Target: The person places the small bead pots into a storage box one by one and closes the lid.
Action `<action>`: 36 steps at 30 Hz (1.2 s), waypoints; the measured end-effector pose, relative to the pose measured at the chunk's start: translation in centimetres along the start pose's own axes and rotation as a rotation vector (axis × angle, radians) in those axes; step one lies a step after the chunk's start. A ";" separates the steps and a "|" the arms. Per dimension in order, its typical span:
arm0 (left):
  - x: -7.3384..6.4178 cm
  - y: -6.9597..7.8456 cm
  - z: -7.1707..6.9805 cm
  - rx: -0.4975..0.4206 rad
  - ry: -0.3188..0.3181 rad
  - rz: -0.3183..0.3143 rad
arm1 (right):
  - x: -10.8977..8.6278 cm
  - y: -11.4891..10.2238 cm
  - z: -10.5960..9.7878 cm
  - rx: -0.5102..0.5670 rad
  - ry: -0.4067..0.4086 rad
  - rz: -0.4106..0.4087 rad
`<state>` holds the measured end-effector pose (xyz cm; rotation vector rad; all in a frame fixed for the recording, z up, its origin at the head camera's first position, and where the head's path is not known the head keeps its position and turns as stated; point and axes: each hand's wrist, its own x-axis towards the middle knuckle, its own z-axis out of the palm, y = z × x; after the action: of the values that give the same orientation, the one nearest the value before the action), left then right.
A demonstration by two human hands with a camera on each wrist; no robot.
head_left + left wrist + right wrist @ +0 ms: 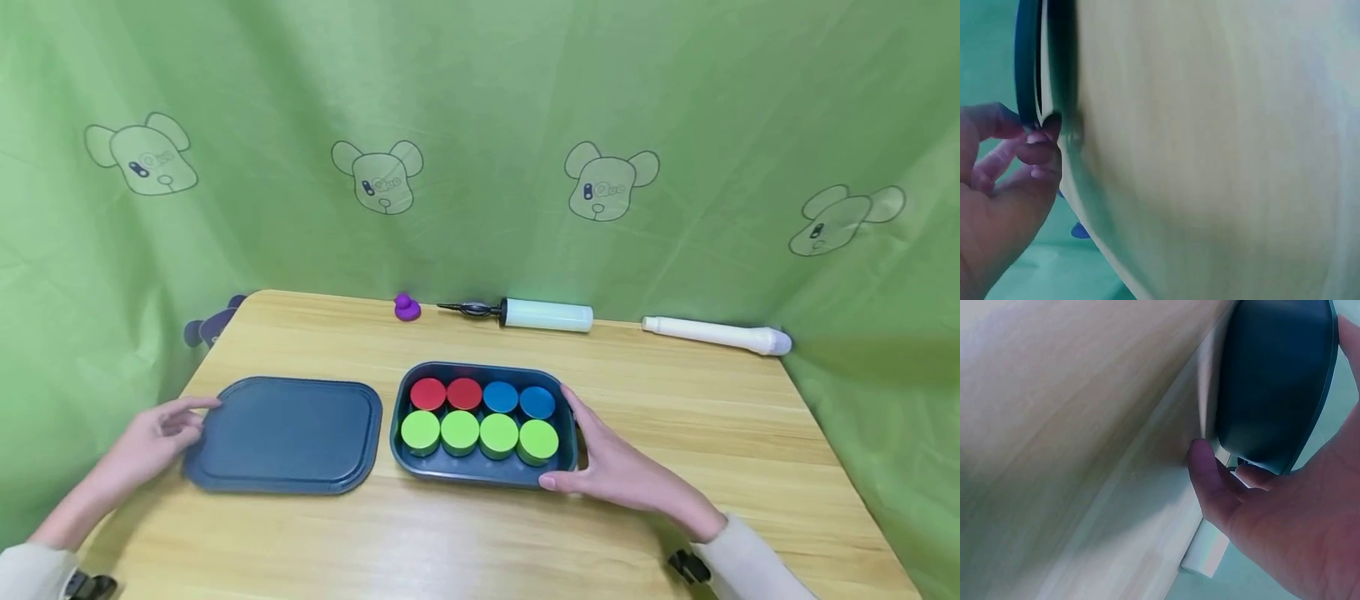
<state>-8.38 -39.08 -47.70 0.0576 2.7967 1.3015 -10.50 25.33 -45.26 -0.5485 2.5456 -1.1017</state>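
Observation:
A dark blue rectangular box (480, 479) sits mid-table. Inside it, short cylinders stand in two rows: two with red tops (464, 393), two with blue tops (501, 397), and several with lime green tops (460, 432) in the nearer row. My right hand (622, 468) spans the box's right end, thumb at the near rim and fingers at the far side. To the left lies a matching dark blue flat lid (288, 433). My left hand (153, 437) pinches its left edge. The left wrist view shows fingertips on both sides of the lid's edge (1027, 62).
Along the table's back edge lie a purple rubber duck (407, 308), a hand pump (547, 315) with a black nozzle, and a white microphone-shaped stick (716, 335). A green printed curtain (480, 225) hangs behind and at both sides of the wooden table (450, 542).

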 end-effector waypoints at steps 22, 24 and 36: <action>-1.9 -0.3 -1.2 -0.808 -0.141 -0.003 | 0.3 -0.1 0.1 0.015 -0.015 0.007; -1.8 -0.1 -1.3 -0.825 -0.129 0.000 | 0.2 -0.1 0.0 0.005 -0.011 0.005; -0.7 2.8 -0.6 -0.900 -0.027 0.082 | -0.9 -1.8 -0.5 -0.090 0.083 0.019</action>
<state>-7.74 -37.73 -45.16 0.1420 1.9456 2.3898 -9.51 24.87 -43.47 -0.5099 2.6768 -1.0274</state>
